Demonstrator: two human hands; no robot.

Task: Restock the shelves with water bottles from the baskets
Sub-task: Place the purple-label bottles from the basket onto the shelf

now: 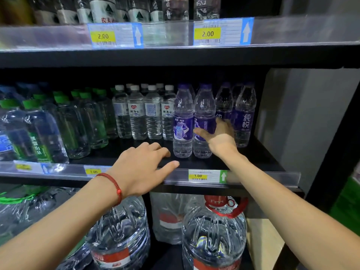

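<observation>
Middle shelf (261,158) spans the frame, stocked in rows. Two large jugs (214,240) stand below it at 6 o'clock. Two purple-label bottles (183,123) stand upright and touching at the shelf front, centre frame. Right hand (220,137) wraps the right purple bottle (203,106), thumb at 9 o'clock; the fingers behind appear curled but are partly hidden. Left hand (144,164), at 7 o'clock of the pair, hangs slack-fingered over the shelf lip, holding nothing.

bottles (183,121) in rows on shelf (253,164)
</observation>
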